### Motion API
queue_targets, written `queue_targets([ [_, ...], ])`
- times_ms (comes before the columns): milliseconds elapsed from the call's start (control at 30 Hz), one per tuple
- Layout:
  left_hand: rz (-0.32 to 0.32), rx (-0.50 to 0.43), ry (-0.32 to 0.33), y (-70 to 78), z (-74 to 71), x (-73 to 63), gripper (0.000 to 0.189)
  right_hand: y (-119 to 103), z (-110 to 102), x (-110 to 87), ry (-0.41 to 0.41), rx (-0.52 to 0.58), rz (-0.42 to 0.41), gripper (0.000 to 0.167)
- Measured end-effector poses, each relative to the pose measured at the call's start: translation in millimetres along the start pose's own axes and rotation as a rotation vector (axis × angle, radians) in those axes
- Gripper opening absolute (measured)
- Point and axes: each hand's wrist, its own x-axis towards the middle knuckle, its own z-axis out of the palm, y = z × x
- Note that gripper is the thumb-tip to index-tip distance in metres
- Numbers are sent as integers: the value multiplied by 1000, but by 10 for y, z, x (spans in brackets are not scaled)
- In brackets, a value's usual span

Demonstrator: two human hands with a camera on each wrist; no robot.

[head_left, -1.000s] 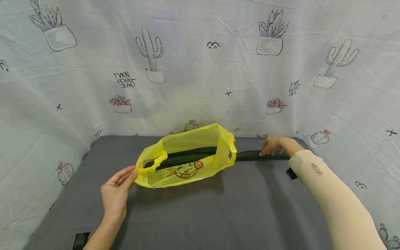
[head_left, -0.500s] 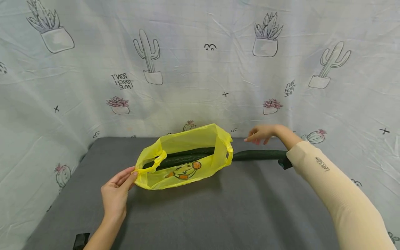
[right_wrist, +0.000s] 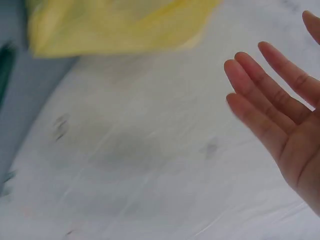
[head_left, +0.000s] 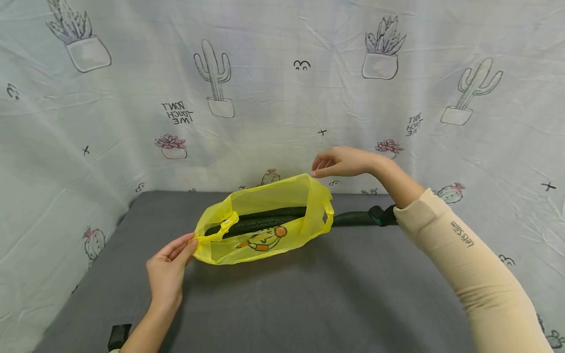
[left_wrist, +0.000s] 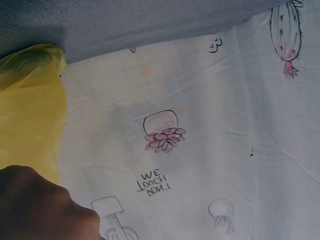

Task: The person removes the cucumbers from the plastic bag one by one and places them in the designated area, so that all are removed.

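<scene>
A yellow plastic bag [head_left: 295, 239] with a cartoon print lies on the grey table, its mouth spread wide. Dark green cucumbers [head_left: 265, 223] show within that mouth, side by side. To the right of the bag lies another cucumber [head_left: 350, 218], partly covered by the bag's edge and the right wrist's black device. My left hand [head_left: 167, 269] pinches the handle end of the bag at its left corner between thumb and fingers. Raised above the bag's back right corner, my right hand [head_left: 344, 162] holds nothing; its fingers look loosely extended in the right wrist view.
A grey-covered table [head_left: 282, 309] carries everything. Behind and beside it hangs a pale curtain [head_left: 265, 88] printed with cacti. Black devices [head_left: 119, 337] sit at both wrists.
My right hand has let go of the right-hand cucumber, lifted, and moved left to above the bag's back corner. My left hand keeps its pinch on the bag.
</scene>
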Motion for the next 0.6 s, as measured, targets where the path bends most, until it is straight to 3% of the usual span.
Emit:
queue_targets([
  [133, 4, -2, -1, -14, 0, 3, 38, -372, 28, 45, -27, -36, -86, 36],
  [333, 13, 19, -9, -23, 12, -6, 37, -671, 203, 191, -92, -59, -163, 39],
  [600, 29, 43, 0, -21, 4, -8, 36, -842, 767, 415, 20, -124, -166, 32],
])
